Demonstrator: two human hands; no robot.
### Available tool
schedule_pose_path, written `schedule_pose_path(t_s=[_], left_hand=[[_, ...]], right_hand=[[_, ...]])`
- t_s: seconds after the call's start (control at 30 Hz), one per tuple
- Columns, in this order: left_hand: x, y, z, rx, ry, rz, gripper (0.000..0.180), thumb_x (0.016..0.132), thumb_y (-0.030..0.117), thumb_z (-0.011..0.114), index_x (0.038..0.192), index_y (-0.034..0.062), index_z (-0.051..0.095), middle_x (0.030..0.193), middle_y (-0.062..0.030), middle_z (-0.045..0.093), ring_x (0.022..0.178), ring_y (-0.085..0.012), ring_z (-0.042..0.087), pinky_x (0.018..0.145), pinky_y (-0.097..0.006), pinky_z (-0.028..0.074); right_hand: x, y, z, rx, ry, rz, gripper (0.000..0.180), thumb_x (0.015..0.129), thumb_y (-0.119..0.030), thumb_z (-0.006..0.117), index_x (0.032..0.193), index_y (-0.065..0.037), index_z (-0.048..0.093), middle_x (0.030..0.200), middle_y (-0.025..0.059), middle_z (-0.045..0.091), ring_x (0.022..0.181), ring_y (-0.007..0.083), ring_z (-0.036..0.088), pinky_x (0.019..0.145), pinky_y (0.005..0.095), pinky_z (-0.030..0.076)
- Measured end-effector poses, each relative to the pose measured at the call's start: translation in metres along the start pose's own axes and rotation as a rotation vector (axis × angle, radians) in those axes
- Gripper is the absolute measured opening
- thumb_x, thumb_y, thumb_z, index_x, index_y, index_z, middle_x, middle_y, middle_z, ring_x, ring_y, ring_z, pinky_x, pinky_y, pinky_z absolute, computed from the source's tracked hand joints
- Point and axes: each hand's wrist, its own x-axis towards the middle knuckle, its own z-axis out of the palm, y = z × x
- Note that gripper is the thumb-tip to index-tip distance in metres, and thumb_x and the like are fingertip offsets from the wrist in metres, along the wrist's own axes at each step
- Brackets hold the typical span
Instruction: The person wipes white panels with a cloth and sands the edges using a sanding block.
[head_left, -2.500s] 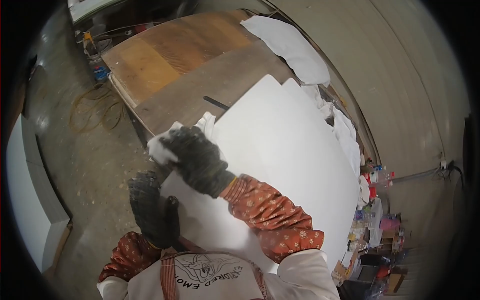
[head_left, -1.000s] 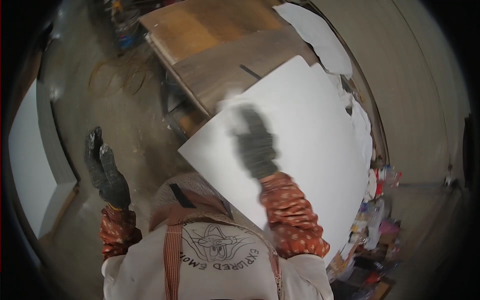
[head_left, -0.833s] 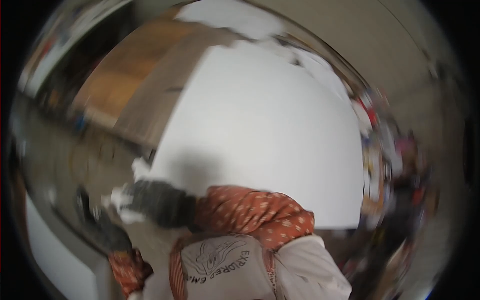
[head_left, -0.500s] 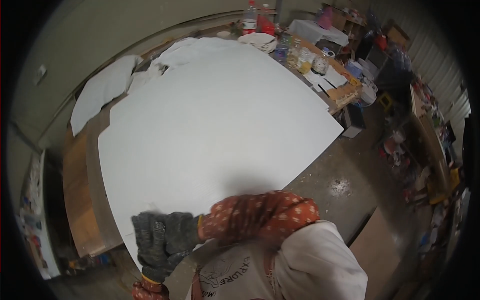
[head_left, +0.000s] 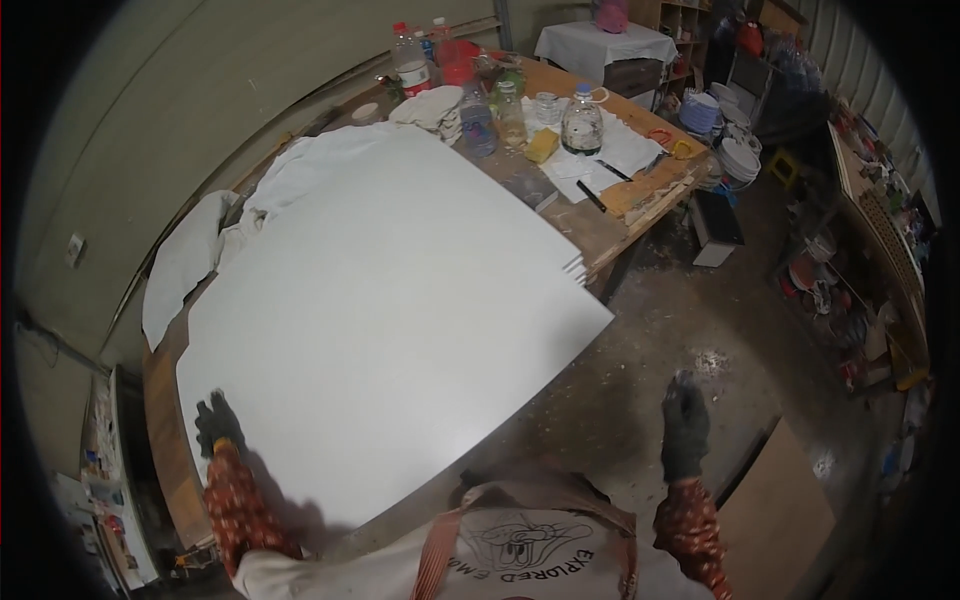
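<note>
A stack of large white sheets lies flat on the table, several layers showing at its right corner. At the stack's left edge is my left hand, in a dark glove with a yellow cuff. Its fingers look spread on or just over the sheet. My right hand, also gloved, hangs off to the right above the floor, apart from the sheets. Those fingers are curled together, and whatever they hold, if anything, cannot be made out. Red patterned sleeves cover both forearms.
Behind the stack stand a jug with dark liquid, a yellow sponge, a red-capped bottle and a folded cloth. White cloth lies at the left. A black-and-white box and a brown board are at the right.
My hands were together at the near left corner of the sheets. Now they are far apart, the right one swung across to the right. The view has shifted too.
</note>
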Motion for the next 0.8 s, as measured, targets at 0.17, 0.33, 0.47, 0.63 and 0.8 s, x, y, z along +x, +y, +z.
schedule_pose_path(t_s=[0.17,0.33,0.47,0.63,0.8], left_hand=[[0.007,0.173,0.035,-0.007,-0.123,0.077,0.077,0.090,0.070,0.027,0.147,0.0190,0.036,0.144,-0.0213,0.043,0.128,-0.0460,0.045,0.105,-0.057,0.035],[-0.064,0.356,0.036,-0.111,-0.192,0.411,0.082,0.086,0.074,0.032,0.151,0.0226,0.031,0.156,-0.0134,0.029,0.138,-0.0466,0.030,0.107,-0.071,0.017],[-0.183,0.422,-0.020,-0.249,-0.096,0.914,0.061,0.090,0.061,0.045,0.135,0.0200,0.051,0.137,-0.0120,0.049,0.125,-0.0356,0.047,0.099,-0.058,0.035],[-0.303,0.358,-0.049,-0.259,0.055,1.650,0.061,0.088,0.055,0.057,0.138,0.0202,0.051,0.138,-0.0141,0.051,0.123,-0.0361,0.049,0.103,-0.057,0.033],[-0.293,0.325,-0.024,-0.315,-0.085,1.741,0.066,0.088,0.062,0.052,0.140,0.0219,0.050,0.147,-0.0107,0.044,0.134,-0.0380,0.038,0.112,-0.059,0.020]], right_hand=[[0.004,0.024,-0.018,-0.025,-0.184,-0.144,0.034,0.092,-0.003,0.061,0.126,0.001,0.057,0.122,0.0093,0.063,0.111,0.0166,0.058,0.096,0.0305,0.048],[0.028,0.000,-0.001,-0.191,-0.297,-0.099,0.032,0.092,-0.005,0.063,0.123,0.001,0.060,0.116,0.0089,0.066,0.104,0.0162,0.062,0.091,0.0293,0.050],[0.050,0.000,-0.001,-0.101,-0.354,-0.032,0.032,0.092,-0.005,0.062,0.124,0.000,0.060,0.116,0.0090,0.066,0.104,0.0155,0.062,0.092,0.0292,0.050],[0.105,0.006,0.009,0.046,-0.362,-0.058,0.031,0.093,-0.002,0.061,0.123,0.001,0.060,0.116,0.0092,0.066,0.106,0.0147,0.062,0.093,0.0286,0.050],[0.167,-0.025,0.018,-0.134,-0.499,-0.150,0.031,0.092,-0.001,0.061,0.123,0.002,0.060,0.117,0.0099,0.066,0.107,0.0153,0.062,0.093,0.0286,0.050]])
